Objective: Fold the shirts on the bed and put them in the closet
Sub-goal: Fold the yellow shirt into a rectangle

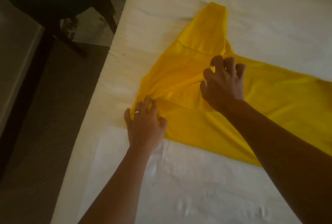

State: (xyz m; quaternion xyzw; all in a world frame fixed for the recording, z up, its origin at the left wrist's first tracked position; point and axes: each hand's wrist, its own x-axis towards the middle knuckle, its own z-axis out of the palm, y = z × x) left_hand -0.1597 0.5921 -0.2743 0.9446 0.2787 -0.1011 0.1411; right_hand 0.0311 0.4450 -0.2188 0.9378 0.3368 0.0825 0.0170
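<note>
A yellow shirt lies spread on the white bed, one sleeve pointing toward the far side. My left hand, with a ring on one finger, pinches a bunched fold at the shirt's near left edge. My right hand hovers over the shirt's middle with curled fingers gathering a ridge of the fabric. The shirt's right part runs under my right forearm and out of the frame.
The bed's left edge runs diagonally beside dark carpet. A dark chair with wooden legs stands on the floor at the upper left. A pale piece of furniture lines the far left.
</note>
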